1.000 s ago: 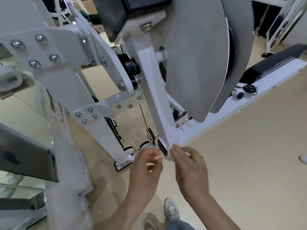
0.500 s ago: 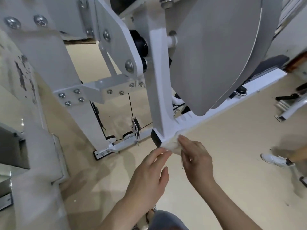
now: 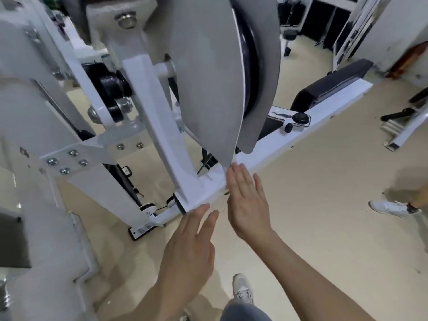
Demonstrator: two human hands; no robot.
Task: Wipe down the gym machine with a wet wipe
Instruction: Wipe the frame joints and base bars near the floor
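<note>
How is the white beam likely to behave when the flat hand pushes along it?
The white beam probably will not move: it looks like thick metal joined to the upright post. Its glossy paint suggests the right hand would slide easily. It seems unlikely to bend.

Bright, even indoor light is filling the shot; soft shadows are falling on the beige floor (image 3: 324, 228). Glare is washing out the white beam (image 3: 328, 119). Motion blur is smearing the left hand (image 3: 190, 242), right hand (image 3: 247, 200) and the right edge. Wide-angle distortion is bending straight lines toward the edges.
</note>
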